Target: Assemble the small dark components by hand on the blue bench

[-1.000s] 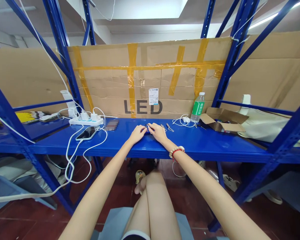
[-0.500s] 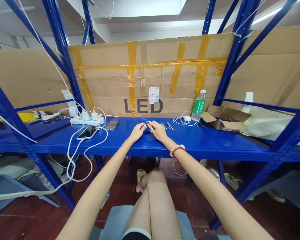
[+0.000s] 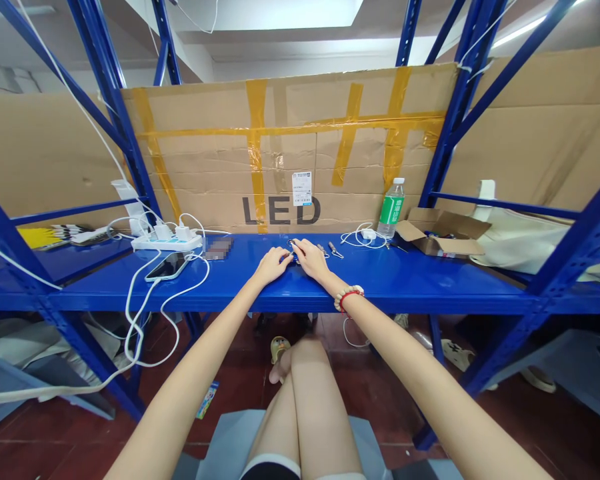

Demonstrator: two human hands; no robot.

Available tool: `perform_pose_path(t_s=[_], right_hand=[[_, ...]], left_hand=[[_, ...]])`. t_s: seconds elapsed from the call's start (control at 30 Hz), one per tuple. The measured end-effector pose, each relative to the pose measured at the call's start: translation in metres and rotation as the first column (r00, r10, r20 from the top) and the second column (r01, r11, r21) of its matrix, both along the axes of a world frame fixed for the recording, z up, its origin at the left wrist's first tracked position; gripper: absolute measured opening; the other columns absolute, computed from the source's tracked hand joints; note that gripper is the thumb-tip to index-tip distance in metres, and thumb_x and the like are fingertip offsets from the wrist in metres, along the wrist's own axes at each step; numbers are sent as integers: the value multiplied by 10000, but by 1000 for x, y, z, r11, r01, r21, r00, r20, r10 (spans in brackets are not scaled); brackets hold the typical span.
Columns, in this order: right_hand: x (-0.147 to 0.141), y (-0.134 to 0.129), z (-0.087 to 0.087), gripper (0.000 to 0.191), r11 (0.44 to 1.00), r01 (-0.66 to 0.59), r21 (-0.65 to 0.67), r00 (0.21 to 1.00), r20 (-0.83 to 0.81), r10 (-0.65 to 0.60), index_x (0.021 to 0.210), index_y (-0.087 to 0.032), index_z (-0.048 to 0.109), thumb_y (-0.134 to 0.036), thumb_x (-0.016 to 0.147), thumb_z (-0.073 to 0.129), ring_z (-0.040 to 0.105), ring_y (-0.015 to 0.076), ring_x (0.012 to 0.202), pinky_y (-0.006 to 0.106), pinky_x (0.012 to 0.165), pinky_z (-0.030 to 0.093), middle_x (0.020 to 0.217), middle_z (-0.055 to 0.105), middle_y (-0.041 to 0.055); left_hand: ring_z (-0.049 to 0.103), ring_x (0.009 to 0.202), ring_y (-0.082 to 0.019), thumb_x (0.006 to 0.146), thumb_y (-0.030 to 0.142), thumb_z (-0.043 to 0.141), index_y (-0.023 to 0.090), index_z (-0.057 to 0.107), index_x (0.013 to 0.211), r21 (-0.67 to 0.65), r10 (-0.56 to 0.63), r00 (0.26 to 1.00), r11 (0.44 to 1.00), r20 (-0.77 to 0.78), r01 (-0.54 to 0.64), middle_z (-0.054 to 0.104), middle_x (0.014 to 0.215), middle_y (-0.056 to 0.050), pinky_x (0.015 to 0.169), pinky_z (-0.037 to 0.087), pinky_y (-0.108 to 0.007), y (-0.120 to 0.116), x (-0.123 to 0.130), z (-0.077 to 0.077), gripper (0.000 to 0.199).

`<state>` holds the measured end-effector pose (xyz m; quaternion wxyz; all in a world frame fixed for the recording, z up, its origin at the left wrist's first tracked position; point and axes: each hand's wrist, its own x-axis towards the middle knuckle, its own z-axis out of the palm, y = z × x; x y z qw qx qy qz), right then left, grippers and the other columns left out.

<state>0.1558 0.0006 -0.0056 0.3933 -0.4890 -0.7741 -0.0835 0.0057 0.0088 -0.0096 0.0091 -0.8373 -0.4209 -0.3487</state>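
My left hand [image 3: 273, 265] rests on the blue shelf top [image 3: 250, 287], its fingers bent and closed near the fingertips of the other hand. My right hand [image 3: 310, 259] is closed beside it, fingers curled down, a beaded bracelet [image 3: 349, 297] on its wrist. A small dark loop [image 3: 291, 243] shows at the right fingertips; the fingers cover most of whatever is between the hands. Just right of the right hand lie two small, slim metallic pieces with thin loops, one of them a grey-brown piece [image 3: 335, 251] in plain sight.
Left are a white power strip [image 3: 167, 242], a phone [image 3: 167, 267] and white cables hanging over the edge. Toward the right stand a coiled white cable [image 3: 364, 236], a green-labelled bottle [image 3: 391, 210] and an open cardboard box [image 3: 443, 233]. A cardboard sheet [image 3: 205, 160] closes the back.
My right fingers have tipped forward and flattened over the small thing, and the dark loop now shows above them. My left fingertips have dropped slightly. The view has shifted a little to the right.
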Motion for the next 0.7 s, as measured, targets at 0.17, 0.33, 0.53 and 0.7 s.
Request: perform_pose_path(t_s=[0.17,0.33,0.53,0.7], right_hand=[[0,-2,2,312,982,167,-88,986,16,-166,1083,-183,583,-284,956,317,579,158,904,231,743,399,997,631,73],[0,-3,2,356,951,259,-166,966,65,-252,940,-188,648,-307,955,313,598,155,866,228,732,395,947,660,66],[1,-3,2,346,939,276,-204,960,99,-261,886,-211,687,-343,930,371,600,152,888,221,724,397,946,681,52],[2,-3,0,283,933,291,-211,956,93,-277,894,-219,691,-316,896,426,597,152,896,220,718,401,954,681,41]], left_hand=[[488,832,-204,815,313,478,187,580,689,25,37,998,999,-44,-36,586,847,-48,810,392,-360,-7,0,3,205],[474,880,-218,741,269,508,181,548,570,39,81,992,996,-96,-77,580,890,-51,829,365,-387,-11,2,3,197],[464,896,-227,702,273,534,179,534,541,37,120,985,993,-124,-116,567,909,-50,824,357,-396,-11,3,1,187],[469,878,-220,716,269,537,178,542,556,19,131,984,991,-118,-130,557,886,-49,821,365,-389,-11,2,1,184]])
